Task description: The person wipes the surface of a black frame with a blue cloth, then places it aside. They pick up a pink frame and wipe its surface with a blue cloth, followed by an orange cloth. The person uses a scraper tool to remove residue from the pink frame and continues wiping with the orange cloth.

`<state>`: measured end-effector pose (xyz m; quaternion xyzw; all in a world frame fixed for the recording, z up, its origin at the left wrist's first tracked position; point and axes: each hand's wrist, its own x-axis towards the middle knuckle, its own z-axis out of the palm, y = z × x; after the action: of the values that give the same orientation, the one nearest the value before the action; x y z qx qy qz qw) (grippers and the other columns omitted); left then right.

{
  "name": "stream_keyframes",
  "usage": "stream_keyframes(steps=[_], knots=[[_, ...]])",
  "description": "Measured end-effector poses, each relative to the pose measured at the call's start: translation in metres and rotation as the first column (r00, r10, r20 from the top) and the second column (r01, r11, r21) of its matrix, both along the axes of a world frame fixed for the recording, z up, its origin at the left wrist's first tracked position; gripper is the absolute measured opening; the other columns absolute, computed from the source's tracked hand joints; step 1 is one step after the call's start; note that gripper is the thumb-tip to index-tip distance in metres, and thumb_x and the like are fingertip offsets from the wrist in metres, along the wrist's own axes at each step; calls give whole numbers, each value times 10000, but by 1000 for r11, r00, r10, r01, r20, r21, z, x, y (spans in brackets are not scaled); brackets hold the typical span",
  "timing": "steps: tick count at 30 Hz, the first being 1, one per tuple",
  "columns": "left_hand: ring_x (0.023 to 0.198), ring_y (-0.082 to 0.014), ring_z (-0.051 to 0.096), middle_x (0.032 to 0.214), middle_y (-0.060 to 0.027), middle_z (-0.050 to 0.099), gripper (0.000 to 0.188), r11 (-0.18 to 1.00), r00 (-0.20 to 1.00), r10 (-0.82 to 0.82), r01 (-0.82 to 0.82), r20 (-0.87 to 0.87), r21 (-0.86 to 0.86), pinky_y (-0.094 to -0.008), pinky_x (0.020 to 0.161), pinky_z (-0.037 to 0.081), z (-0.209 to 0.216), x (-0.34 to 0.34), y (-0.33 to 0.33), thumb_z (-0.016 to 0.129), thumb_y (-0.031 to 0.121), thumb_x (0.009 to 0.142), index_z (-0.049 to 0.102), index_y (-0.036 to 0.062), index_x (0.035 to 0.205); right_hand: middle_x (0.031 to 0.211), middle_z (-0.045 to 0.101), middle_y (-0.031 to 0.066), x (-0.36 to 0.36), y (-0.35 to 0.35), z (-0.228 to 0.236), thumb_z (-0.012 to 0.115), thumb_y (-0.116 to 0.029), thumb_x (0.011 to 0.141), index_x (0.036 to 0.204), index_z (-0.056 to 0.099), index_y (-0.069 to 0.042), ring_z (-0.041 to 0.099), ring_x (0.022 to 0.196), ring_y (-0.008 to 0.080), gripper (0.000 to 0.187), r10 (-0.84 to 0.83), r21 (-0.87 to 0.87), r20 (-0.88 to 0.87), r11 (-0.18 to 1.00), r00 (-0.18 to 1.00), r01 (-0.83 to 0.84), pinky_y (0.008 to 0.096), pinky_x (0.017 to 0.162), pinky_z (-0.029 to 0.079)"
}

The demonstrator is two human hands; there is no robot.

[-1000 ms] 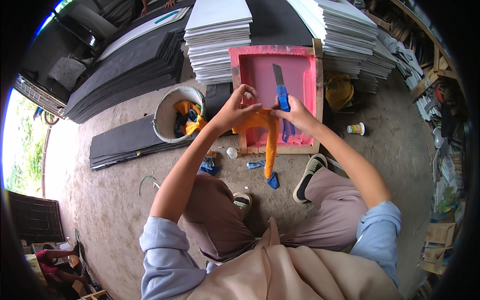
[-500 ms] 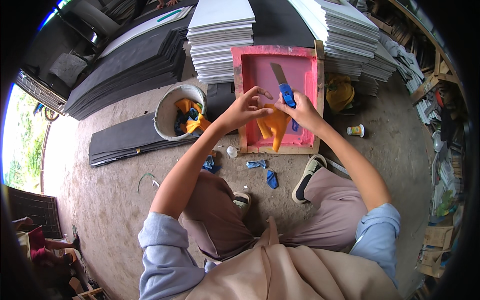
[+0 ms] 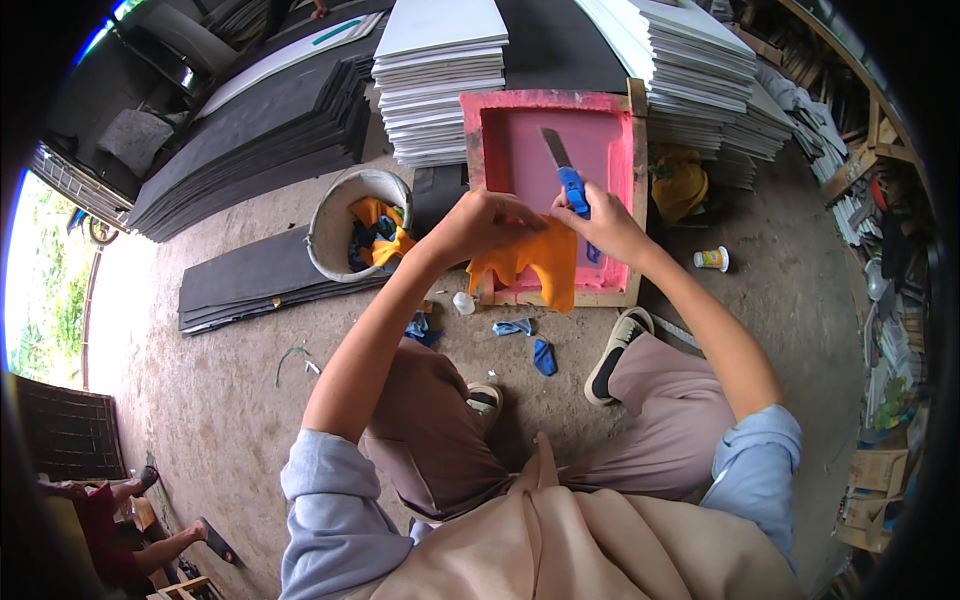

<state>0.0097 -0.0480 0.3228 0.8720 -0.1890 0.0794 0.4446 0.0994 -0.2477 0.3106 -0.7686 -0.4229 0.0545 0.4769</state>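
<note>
My right hand [image 3: 610, 222] is closed round a blue utility knife [image 3: 573, 188], its wide blade out and pointing up and away. An orange cloth [image 3: 535, 262] hangs spread between both hands, with a ragged lower edge. My left hand [image 3: 488, 226] pinches the cloth's upper left part; its fingertips are partly hidden. The right hand also seems to hold the cloth's upper right corner, beside the knife handle. Beneath them lies a pink screen-printing frame [image 3: 638, 150] with wooden edges.
Left of the frame stands a whitish bucket [image 3: 322, 235] with orange and blue cloth scraps. Blue scraps [image 3: 543, 358] and a small cup [image 3: 711, 259] lie on the floor. White sheets [image 3: 440, 90] and black sheets [image 3: 270, 150] are stacked beyond. Another person's leg [image 3: 170, 550] shows at lower left.
My left hand has moved left and closed on the cloth, which is now stretched wider between the hands. The knife stays almost in place. The other person's legs have shifted at lower left.
</note>
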Motion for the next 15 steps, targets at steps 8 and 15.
stream_keyframes(steps=[8, 15], knots=[[595, -80, 566, 698, -52, 623, 311, 963, 936, 231, -259, -267, -76, -251, 574, 484, -6, -1, 22, 592, 40, 781, 631, 61, 1089, 651, 603, 217, -33, -17, 65, 445, -264, 918, 946, 519, 10, 619, 677, 382, 285, 74, -662, 281, 737, 957, 138, 468, 598, 491], [755, -157, 613, 962, -100, 637, 356, 981, 980, 188, -191, -62, -44, -280, 715, 516, -12, 2, 17, 582, 15, 736, 623, 57, 1087, 584, 564, 211, -49, -4, 51, 448, -246, 922, 902, 503, 10, 585, 616, 406, 263, 161, -588, 328, 806, 931, 68, 484, 568, 456]])
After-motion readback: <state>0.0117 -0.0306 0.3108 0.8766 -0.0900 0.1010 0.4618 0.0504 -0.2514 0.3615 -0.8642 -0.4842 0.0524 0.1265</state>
